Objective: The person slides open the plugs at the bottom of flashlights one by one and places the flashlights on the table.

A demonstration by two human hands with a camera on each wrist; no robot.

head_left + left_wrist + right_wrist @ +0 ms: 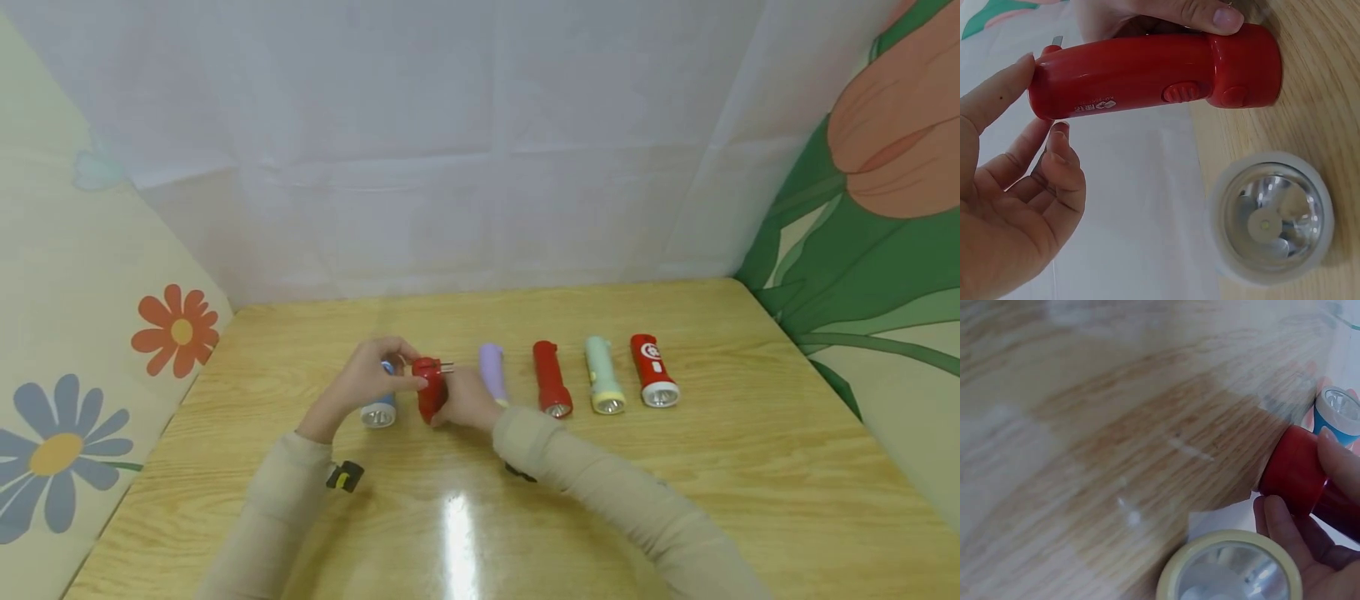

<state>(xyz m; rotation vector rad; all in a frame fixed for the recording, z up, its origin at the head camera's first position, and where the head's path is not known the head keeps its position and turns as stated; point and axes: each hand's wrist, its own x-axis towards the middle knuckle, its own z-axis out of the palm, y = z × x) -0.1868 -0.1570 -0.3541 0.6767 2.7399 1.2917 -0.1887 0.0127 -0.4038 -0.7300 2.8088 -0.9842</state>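
Observation:
A red flashlight (430, 392) stands nearly upright between both hands, lamp end down toward the table. Two metal plug prongs (447, 367) stick out sideways near its top. My left hand (367, 375) pinches that tail end between thumb and finger; the other fingers are bent loosely below it in the left wrist view. Around the lamp end, my right hand (468, 400) grips with thumb and fingers. A ribbed slide switch (1181, 92) shows on the red body. Just left of it, partly behind my left hand, is a blue flashlight (380, 414) with a white-rimmed lamp (1272, 219).
To the right lie a purple flashlight (492, 368), partly hidden by my right hand, a plain red one (551, 377), a mint-green one (602, 371) and a red-and-white one (652, 371). The wooden table (637, 483) meets a white cloth (487, 208) behind.

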